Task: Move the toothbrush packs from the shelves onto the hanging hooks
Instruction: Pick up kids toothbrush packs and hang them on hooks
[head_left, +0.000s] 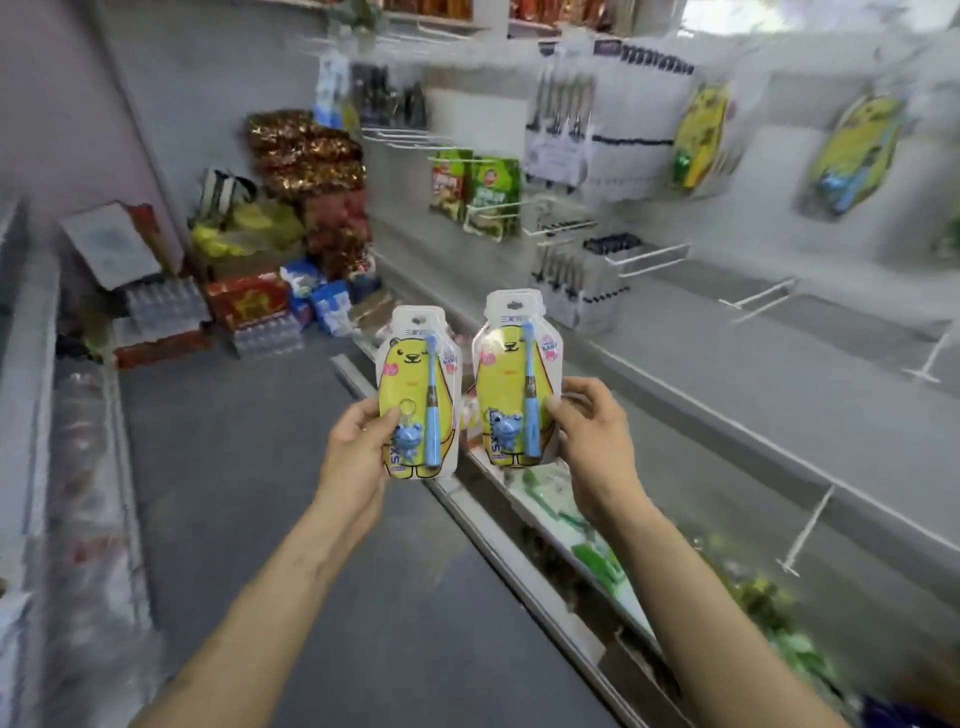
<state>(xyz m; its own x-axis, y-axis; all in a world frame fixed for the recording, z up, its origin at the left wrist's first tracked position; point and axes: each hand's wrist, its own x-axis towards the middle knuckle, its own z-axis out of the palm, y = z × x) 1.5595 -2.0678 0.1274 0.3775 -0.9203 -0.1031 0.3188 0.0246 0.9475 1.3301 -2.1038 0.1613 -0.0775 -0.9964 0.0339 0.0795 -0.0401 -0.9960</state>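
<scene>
2 toothbrush packs (418, 395) — yellow bear card, blue brush — upright.

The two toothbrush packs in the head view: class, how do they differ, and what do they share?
The left pack is gripped at its left edge by the left hand; the right pack at its right edge by the right hand. The right pack is held higher than the left pack. Glare blurs the right pack's bear face; the left pack's is clear. Both hold a blue toothbrush and blue frog charm.
</scene>
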